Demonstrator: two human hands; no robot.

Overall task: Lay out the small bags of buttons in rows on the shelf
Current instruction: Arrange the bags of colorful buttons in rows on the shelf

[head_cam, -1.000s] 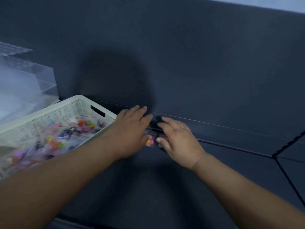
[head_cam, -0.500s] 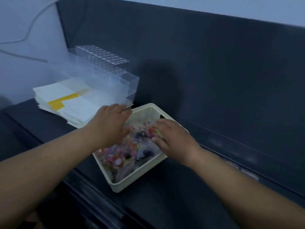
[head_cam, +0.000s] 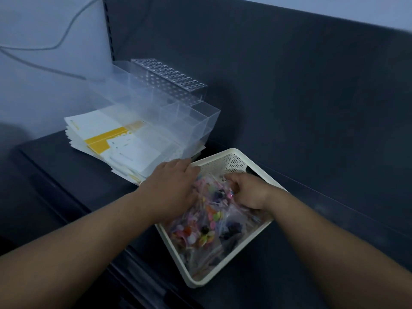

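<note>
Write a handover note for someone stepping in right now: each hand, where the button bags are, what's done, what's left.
Left hand: lies on the small clear bags of coloured buttons in the white perforated plastic basket; grip hidden.
Right hand: fingers curled into the bags, apparently pinching one.
Done: no bag laid out on the dark shelf in view.
Left: lift bags out, lay them in rows.

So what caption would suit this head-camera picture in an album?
Left hand and right hand dig into a white basket of button bags on a dark shelf, beside stacked papers.
</note>
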